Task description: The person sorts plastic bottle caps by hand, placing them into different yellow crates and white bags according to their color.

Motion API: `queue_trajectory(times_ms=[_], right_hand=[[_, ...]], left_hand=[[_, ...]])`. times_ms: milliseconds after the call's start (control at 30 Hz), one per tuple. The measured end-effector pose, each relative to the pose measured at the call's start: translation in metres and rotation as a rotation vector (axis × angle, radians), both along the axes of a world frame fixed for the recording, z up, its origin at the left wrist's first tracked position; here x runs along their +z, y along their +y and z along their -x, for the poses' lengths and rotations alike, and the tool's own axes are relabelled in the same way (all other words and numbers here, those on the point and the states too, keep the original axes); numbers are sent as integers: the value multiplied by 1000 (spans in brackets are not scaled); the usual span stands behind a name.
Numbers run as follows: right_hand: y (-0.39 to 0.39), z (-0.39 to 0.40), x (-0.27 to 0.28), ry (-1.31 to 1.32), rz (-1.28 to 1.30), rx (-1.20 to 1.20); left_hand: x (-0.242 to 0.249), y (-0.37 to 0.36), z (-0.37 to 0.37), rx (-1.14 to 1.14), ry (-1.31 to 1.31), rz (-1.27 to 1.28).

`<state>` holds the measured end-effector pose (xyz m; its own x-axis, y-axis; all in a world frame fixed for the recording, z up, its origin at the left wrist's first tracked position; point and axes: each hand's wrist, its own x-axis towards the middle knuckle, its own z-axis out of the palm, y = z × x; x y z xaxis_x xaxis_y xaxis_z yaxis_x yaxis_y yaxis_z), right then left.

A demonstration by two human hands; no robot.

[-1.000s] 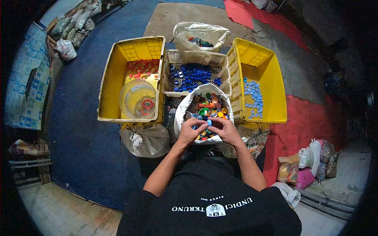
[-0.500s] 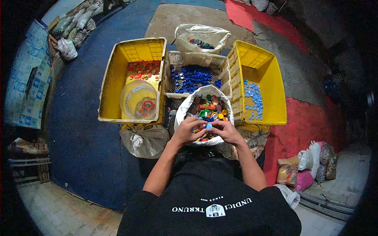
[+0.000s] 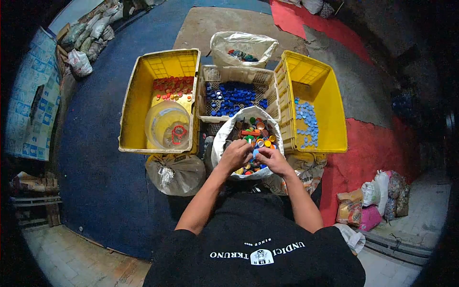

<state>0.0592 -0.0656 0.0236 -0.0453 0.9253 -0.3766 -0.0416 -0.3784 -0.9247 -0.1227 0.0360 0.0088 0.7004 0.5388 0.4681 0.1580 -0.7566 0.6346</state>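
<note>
Over a white sack (image 3: 220, 139) of mixed bottle caps (image 3: 260, 125), my two hands are close together. My right hand (image 3: 273, 161) pinches a light blue bottle cap (image 3: 256, 153) between thumb and fingers. Just left of that cap is my left hand (image 3: 235, 157), its fingers curled and closed with the tips partly hidden. Whatever its fingertips hold is too small to make out. Caps in orange, green, white and yellow show around both hands inside the sack.
Blue caps (image 3: 232, 95) lie in a white crate (image 3: 239, 72) ahead. The left yellow crate (image 3: 129, 112) has red caps (image 3: 173, 86) and a clear round tub (image 3: 155, 119). Light blue caps (image 3: 307, 122) lie in the right yellow crate (image 3: 332, 119). Another white sack (image 3: 244, 42) stands behind.
My left hand has turned and its fingers have curled in. The light blue cap has shifted slightly right, in my right hand's pinch. The view has tilted a little.
</note>
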Motion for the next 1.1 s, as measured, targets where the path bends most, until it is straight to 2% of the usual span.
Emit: queue_trajectory(times_ms=[100,133,200,233,267,333,400,467,533,600,667,767,867,900,967,1000,1067,1100], right_hand=[[0,2,-1,-45,-33,-94],[-1,4,2,-72,-72,-139],[1,2,3,-147,-101,-143],[0,4,17,-320,-152,-135],[0,6,30,-494,-200,-123],[3,6,36,-576,-276,-134],[8,3,37,-1006,-473,-165],[11,6,42,-1009,-498,-177],[11,17,51,-675,-324,-169],[13,26,54,-699,-362,-156],[16,33,53,-797,-466,-135],[19,43,49,-767,-521,-102],[17,43,42,-786,-566,-102],[14,42,40,-751,-471,-100],[3,41,24,-670,-299,-147],[-4,40,18,-666,-300,-174],[-19,37,10,-463,-107,-303],[-29,35,6,-374,-107,-391]], left_hand=[[9,-6,-2,58,-146,372],[8,-12,-5,137,-149,624],[-1,-10,-9,146,-97,1050],[-12,-11,-14,77,-280,1292],[-23,-13,-18,77,-281,1293],[-25,-17,-23,162,-489,1946],[-27,-18,-22,229,-452,1901],[-25,-16,-21,206,-655,2145],[-28,-16,-18,177,-720,2172],[-26,-12,-14,110,-700,2134],[-14,-12,-14,160,-745,2151],[-24,-9,-10,-75,-854,2180],[-38,-10,-9,25,-835,2170],[-26,-11,-8,64,-786,2189],[-41,-14,-7,82,-761,2234],[-47,-18,-7,125,-739,2250],[-60,-21,-9,174,-749,2366],[-62,-22,-14,204,-759,2373]])
